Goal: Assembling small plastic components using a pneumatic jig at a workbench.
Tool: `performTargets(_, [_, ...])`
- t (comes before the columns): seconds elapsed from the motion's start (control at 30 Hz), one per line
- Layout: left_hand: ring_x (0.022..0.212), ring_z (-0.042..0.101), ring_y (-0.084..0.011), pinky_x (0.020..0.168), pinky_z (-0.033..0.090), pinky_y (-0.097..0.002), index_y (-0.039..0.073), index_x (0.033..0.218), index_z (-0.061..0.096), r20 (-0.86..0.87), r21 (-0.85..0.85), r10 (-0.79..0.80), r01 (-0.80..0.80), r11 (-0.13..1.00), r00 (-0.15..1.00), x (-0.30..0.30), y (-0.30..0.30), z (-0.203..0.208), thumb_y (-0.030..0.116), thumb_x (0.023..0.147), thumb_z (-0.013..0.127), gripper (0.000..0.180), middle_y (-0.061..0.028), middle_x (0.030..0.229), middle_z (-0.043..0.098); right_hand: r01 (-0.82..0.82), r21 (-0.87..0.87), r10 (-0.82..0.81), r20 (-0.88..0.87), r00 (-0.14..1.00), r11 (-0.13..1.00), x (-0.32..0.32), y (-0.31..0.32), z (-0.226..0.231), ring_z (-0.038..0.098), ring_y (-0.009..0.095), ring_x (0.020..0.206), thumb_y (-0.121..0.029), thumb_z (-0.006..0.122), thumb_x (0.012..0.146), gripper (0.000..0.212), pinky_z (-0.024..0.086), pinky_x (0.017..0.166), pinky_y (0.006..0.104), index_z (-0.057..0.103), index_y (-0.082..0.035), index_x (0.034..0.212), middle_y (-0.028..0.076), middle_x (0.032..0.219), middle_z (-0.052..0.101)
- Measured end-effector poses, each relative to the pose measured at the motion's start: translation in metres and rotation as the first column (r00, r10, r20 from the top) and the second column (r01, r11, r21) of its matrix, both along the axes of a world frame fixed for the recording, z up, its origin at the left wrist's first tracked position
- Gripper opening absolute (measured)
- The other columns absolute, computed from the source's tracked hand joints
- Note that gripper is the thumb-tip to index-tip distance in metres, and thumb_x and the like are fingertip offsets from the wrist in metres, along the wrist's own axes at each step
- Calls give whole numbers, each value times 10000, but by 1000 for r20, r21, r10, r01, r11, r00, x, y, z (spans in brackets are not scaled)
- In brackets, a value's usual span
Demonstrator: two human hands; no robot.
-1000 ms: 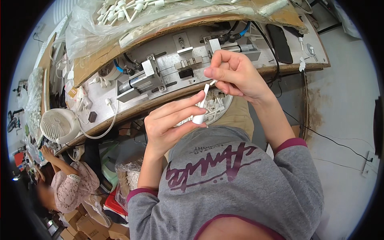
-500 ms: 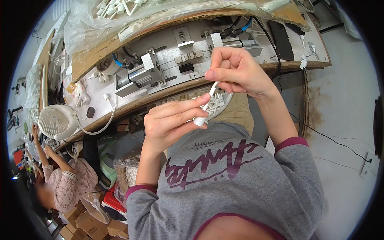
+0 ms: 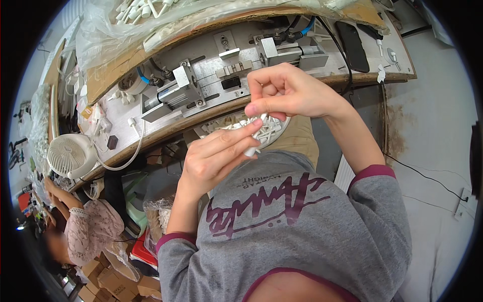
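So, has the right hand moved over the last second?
Yes: judged against the small black block, the right hand now has its thumb tip lower in view and slightly further left.

Your right hand [image 3: 289, 95] has come down and to the left since a second ago, so its thumb is now just beside the left hand's [image 3: 211, 156] fingertips. The slim upper part of the white piece [image 3: 251, 151], which you could see rising above your left fingers, is now largely hidden, leaving mainly its thick lower end in view. More of the pale ribbed panel [image 3: 344, 173] shows beside your right forearm, and the co-worker's arm [image 3: 63, 195], raised half a second ago, is lower.
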State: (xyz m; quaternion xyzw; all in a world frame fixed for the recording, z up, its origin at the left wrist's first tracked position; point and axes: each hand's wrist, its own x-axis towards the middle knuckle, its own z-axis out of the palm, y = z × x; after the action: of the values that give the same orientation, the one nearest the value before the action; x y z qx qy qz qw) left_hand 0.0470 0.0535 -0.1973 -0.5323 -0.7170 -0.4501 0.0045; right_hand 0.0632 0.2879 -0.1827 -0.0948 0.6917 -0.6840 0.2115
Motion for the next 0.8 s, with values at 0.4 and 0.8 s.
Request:
performTargets(0.4, [701, 678, -165, 602, 510, -270, 106, 954, 728, -453, -103, 470, -568, 816, 757, -32, 36, -68, 187, 727, 791, 249, 7, 1168, 699, 594, 80, -586, -99, 804, 801, 25, -12, -53, 518, 23, 555, -154, 649, 938, 194, 383, 504, 192, 619, -24, 1079, -16, 629, 576])
performTargets(0.8, [556, 599, -187, 552, 474, -276, 117, 907, 743, -452, -129, 447, -552, 824, 772, -40, 33, -62, 177, 658, 810, 265, 6, 1115, 718, 346, 625, 215, -647, 732, 700, 69, -24, -164, 651, 253, 871, -113, 674, 786, 218, 512, 722, 357, 662, -73, 999, 86, 980, 682])
